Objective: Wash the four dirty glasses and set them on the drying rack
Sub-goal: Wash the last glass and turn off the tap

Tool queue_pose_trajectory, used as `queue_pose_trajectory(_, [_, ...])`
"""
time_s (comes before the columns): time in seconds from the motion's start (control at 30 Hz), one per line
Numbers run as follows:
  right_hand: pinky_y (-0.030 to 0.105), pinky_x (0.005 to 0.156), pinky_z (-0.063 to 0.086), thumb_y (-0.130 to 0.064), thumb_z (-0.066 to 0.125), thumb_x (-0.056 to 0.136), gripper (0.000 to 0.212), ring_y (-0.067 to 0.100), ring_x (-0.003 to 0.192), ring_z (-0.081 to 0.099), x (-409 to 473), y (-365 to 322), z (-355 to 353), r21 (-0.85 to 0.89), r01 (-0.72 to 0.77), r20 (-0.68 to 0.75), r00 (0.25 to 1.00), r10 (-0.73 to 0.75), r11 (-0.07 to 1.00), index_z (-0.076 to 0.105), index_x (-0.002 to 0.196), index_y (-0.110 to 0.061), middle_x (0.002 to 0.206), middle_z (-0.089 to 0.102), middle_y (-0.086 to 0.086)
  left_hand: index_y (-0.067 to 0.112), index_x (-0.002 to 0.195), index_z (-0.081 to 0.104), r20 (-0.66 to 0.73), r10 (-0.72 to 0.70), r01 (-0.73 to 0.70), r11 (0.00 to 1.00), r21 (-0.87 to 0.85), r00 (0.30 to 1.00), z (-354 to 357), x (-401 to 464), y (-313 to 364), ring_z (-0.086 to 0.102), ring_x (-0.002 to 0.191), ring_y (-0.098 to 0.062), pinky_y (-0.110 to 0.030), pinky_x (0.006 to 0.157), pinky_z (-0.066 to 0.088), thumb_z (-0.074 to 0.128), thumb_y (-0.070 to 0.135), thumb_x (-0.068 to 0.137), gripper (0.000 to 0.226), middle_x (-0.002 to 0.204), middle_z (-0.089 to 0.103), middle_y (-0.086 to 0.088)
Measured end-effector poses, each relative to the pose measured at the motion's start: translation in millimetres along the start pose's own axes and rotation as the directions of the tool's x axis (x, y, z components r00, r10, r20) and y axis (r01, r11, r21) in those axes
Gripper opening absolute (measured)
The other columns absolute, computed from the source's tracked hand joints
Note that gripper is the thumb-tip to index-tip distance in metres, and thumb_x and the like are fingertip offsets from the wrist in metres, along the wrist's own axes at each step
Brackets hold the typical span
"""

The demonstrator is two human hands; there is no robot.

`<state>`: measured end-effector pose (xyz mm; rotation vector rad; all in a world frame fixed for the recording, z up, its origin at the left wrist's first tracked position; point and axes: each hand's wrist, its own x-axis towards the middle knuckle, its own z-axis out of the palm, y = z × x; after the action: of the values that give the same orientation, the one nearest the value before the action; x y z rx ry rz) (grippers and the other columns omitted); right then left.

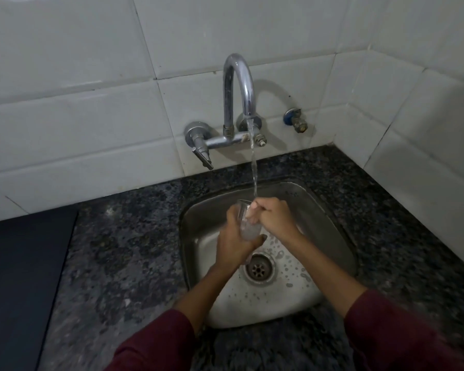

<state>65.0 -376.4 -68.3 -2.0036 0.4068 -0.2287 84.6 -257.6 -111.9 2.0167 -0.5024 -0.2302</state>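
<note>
The glass [248, 223] stands nearly upright over the sink [330, 226], mouth up under the tap stream [253, 170]. My left hand [236, 239] has its grip wrapped closed around the wall; my right hand [273, 215] pinches the rim, fingers inside. Drain [259, 269] lies below, bench [123, 253] to my left. No rack shows.
</note>
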Motion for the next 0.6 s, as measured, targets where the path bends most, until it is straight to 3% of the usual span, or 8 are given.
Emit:
queue_pose_trajectory(0.07, [0.024,0.066,0.053,0.011,0.050,0.078,0.034,0.008,0.057,0.064,0,-2,-5,0.126,-0.060,0.000,0.998,0.060,0.990,0.065,0.059,-0.014,0.059,0.066,0.006,0.021,0.141,0.030,0.120,-0.012,0.023,0.995,-0.093,0.993,-4,5,-4,0.053,0.108,-0.008,-0.021,0.083,0.046,0.084,0.037,0.064,0.095,0.123,0.049,0.011])
queue_pose_trajectory(0.13, [0.016,0.061,0.048,0.011,0.050,0.083,0.030,0.002,0.051,0.060,-2,-3,-13,0.253,-0.051,0.089,0.996,0.029,0.966,0.064,0.064,-0.007,0.057,0.065,0.000,0.020,0.133,0.042,0.303,-0.040,0.163,0.905,-0.392,0.952,-17,9,-9,0.059,0.109,-0.012,-0.021,0.081,0.051,0.083,0.034,0.060,0.085,0.121,0.057,0.005])
queue_pose_trajectory(0.2, [0.011,0.057,0.046,0.006,0.047,0.090,0.027,0.001,0.051,0.059,-5,-3,-19,0.344,-0.044,0.176,0.984,-0.019,0.938,0.063,0.070,-0.003,0.053,0.064,-0.004,0.015,0.124,0.052,0.464,-0.031,0.339,0.727,-0.598,0.885,-25,13,-15,0.063,0.104,-0.025,-0.039,0.079,0.056,0.080,0.022,0.064,0.067,0.112,0.064,-0.008])
queue_pose_trajectory(0.23, [0.011,0.057,0.046,0.004,0.046,0.092,0.028,0.001,0.052,0.059,-5,-1,-20,0.354,-0.039,0.190,0.981,-0.031,0.934,0.063,0.070,-0.003,0.052,0.064,-0.005,0.014,0.122,0.053,0.501,-0.025,0.375,0.693,-0.615,0.865,-25,15,-17,0.063,0.102,-0.030,-0.045,0.078,0.057,0.078,0.015,0.068,0.060,0.109,0.064,-0.012])
queue_pose_trajectory(0.37, [0.024,0.067,0.050,0.005,0.054,0.084,0.034,0.007,0.057,0.060,1,3,-10,0.148,0.039,0.070,0.996,-0.050,0.988,0.065,0.060,-0.016,0.058,0.065,-0.002,0.016,0.118,0.053,0.337,-0.115,0.292,0.787,-0.543,0.935,-16,10,-14,0.064,0.095,-0.025,-0.046,0.080,0.058,0.081,0.014,0.062,0.063,0.107,0.064,-0.009])
queue_pose_trajectory(0.43, [0.024,0.070,0.053,0.008,0.055,0.077,0.035,0.006,0.058,0.062,1,1,-5,0.033,0.050,0.006,0.999,-0.050,0.998,0.066,0.058,-0.018,0.057,0.066,-0.005,0.020,0.120,0.049,0.175,-0.130,0.186,0.916,-0.355,0.976,-8,6,-10,0.062,0.095,-0.017,-0.028,0.075,0.055,0.082,0.022,0.061,0.068,0.106,0.062,0.000])
queue_pose_trajectory(0.5, [0.024,0.075,0.053,0.006,0.052,0.078,0.034,0.013,0.067,0.065,-2,-3,2,-0.054,0.061,-0.003,0.998,-0.061,0.997,0.065,0.058,-0.018,0.063,0.068,0.001,0.024,0.130,0.039,0.009,-0.106,0.107,0.989,-0.099,0.994,1,0,-7,0.060,0.090,-0.015,-0.025,0.068,0.048,0.080,0.026,0.063,0.078,0.106,0.061,0.003])
queue_pose_trajectory(0.6, [0.027,0.074,0.053,0.004,0.050,0.081,0.039,0.018,0.068,0.065,-2,-2,6,0.040,-0.005,-0.042,0.999,0.007,0.999,0.060,0.053,-0.020,0.063,0.067,0.002,0.023,0.136,0.030,-0.072,-0.047,0.050,0.998,0.039,0.996,4,-5,-1,0.058,0.088,-0.014,-0.027,0.070,0.046,0.079,0.031,0.067,0.085,0.110,0.061,0.001])
